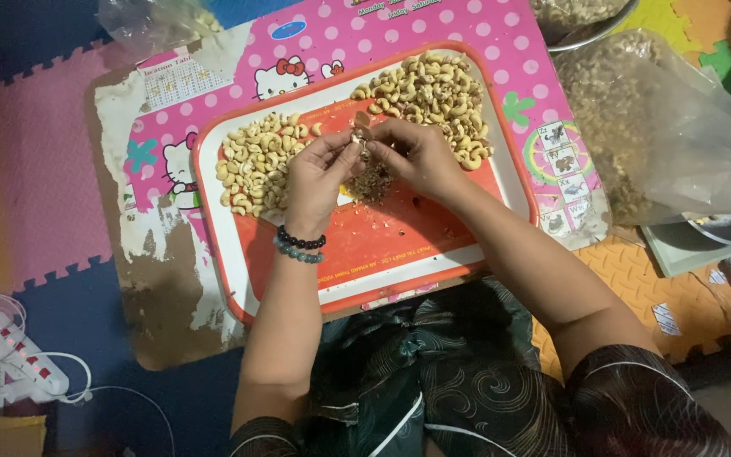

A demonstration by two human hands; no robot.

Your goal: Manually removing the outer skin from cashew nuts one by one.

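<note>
Cashew [363, 145] pinched between both hands, left [319, 173] and right [416, 152] closed on it, above tray [501, 169] centre. Light, brittle, skin flaky; I'd grip its ends. Peeled piles at 10 and 1 o'clock.

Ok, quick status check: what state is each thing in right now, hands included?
Left hand: fingers pinched on a small nut piece, over the tray.
Right hand: fingertips closed on the same nut piece.
Tray: flat on the pink board, near half bare.
Left cashew pile: loose heap, pale.
Right cashew pile: loose heap, pale.
Brown skin scraps: small heap under the hands.
Plastic bag: open, partly full of nuts.
</note>
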